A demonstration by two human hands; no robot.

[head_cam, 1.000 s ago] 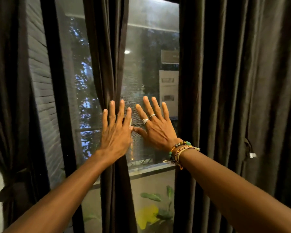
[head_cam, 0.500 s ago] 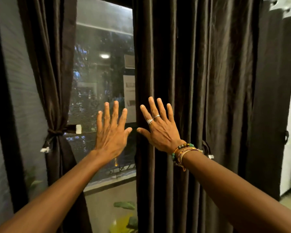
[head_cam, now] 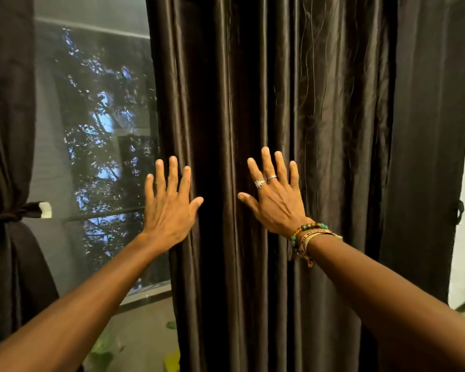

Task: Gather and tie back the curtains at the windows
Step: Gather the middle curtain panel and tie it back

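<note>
With the far-left curtain already tied, both the left hand and right hand are spread flat, empty, before the loose dark curtain hanging centre-right, which next needs bunching inward.

The hanging curtain is finished in plain dark brown with a satin sheen. The tied curtain is matched in dark brown, its tieback tipped white. Green and amber beads are strung on the bracelet; silver rings are worn.
</note>
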